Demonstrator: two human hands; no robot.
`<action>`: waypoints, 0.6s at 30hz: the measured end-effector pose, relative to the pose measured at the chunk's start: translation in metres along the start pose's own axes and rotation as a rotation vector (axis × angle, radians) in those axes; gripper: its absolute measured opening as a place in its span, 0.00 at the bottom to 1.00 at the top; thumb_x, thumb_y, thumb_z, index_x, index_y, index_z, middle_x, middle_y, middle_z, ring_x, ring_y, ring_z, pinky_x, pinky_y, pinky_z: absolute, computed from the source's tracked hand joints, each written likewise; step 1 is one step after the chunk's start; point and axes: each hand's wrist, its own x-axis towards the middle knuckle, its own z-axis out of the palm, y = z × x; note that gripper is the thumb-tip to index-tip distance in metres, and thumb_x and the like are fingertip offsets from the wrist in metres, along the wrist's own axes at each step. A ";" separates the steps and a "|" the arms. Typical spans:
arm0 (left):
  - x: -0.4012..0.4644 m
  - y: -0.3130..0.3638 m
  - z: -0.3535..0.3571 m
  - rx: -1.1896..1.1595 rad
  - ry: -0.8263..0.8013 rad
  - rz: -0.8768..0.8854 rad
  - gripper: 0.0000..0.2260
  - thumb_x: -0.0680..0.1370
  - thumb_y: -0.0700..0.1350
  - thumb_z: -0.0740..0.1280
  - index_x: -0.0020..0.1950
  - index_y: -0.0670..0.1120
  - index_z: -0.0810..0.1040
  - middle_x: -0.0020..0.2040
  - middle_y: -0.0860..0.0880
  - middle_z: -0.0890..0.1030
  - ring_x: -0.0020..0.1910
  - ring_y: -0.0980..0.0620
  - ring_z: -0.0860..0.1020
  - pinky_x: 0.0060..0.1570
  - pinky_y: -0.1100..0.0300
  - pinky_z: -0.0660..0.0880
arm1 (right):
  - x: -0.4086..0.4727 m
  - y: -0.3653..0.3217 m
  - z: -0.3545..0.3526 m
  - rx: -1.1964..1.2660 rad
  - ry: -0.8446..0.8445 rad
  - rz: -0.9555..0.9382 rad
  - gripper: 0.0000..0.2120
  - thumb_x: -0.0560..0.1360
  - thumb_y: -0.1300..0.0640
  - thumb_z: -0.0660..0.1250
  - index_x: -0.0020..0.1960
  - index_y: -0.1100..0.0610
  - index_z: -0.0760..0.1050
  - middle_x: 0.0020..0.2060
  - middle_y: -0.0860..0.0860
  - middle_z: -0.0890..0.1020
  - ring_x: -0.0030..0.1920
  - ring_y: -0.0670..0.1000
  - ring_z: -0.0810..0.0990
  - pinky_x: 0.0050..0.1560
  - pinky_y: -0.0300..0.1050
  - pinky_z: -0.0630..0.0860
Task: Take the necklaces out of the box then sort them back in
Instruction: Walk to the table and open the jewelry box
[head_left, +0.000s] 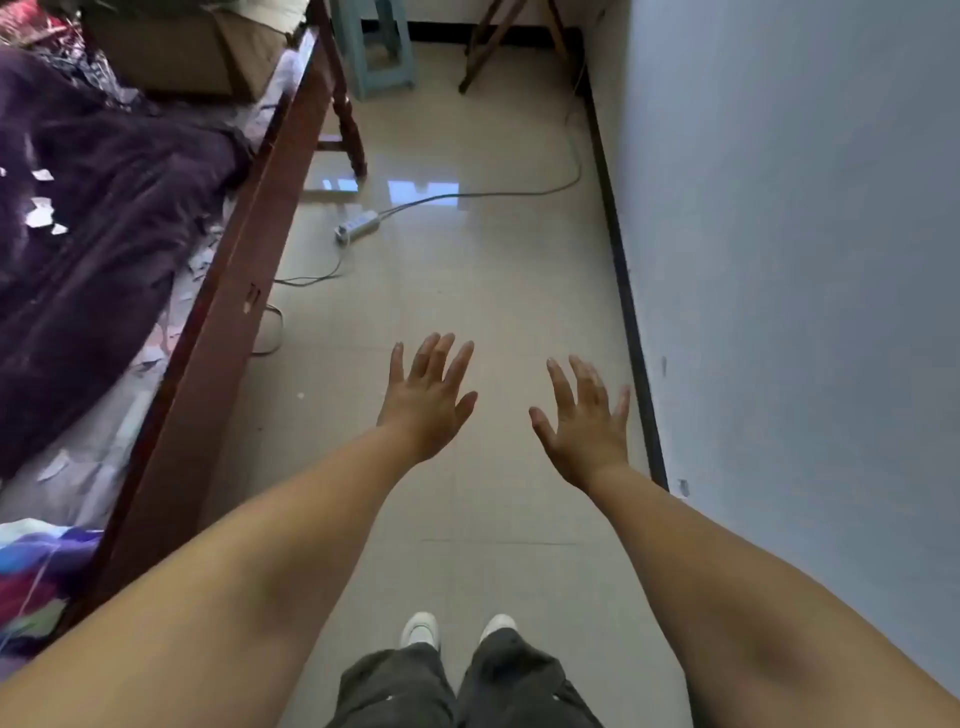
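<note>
From the head view, both bare arms stretch forward over the glossy beige tiled floor; the left hand is held out back-up, fingers spread apart and gripping nothing; the right hand mirrors it just beside, fingers fanned wide, also empty; the two hands are near each other but not touching. Below them show dark grey trousers and two white shoe tips. Along the left runs a dark red-brown wooden bed frame with a rumpled dark purple blanket on top; a white power strip lies on the floor with its cable trailing off; a pale blue-grey wall fills the right. The necklace box and necklaces cannot be made out anywhere here.
</note>
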 end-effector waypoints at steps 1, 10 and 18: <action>-0.002 0.003 0.004 0.015 -0.032 -0.008 0.27 0.80 0.57 0.46 0.75 0.49 0.39 0.78 0.46 0.47 0.76 0.47 0.43 0.71 0.40 0.39 | -0.003 0.001 0.004 0.005 -0.032 0.022 0.31 0.78 0.39 0.47 0.77 0.48 0.42 0.78 0.53 0.48 0.77 0.54 0.47 0.71 0.66 0.39; 0.028 -0.001 0.025 -0.029 -0.072 -0.057 0.27 0.80 0.57 0.46 0.75 0.49 0.39 0.78 0.46 0.47 0.76 0.48 0.43 0.71 0.40 0.40 | 0.045 0.019 0.009 0.010 -0.076 0.015 0.30 0.79 0.41 0.48 0.77 0.48 0.43 0.78 0.53 0.48 0.77 0.54 0.47 0.72 0.66 0.41; 0.159 -0.066 0.000 -0.040 -0.020 -0.085 0.27 0.81 0.56 0.48 0.75 0.50 0.40 0.77 0.47 0.48 0.76 0.48 0.44 0.71 0.41 0.40 | 0.182 0.014 -0.011 -0.026 -0.043 0.042 0.29 0.79 0.42 0.49 0.76 0.48 0.45 0.77 0.54 0.50 0.77 0.55 0.48 0.71 0.67 0.40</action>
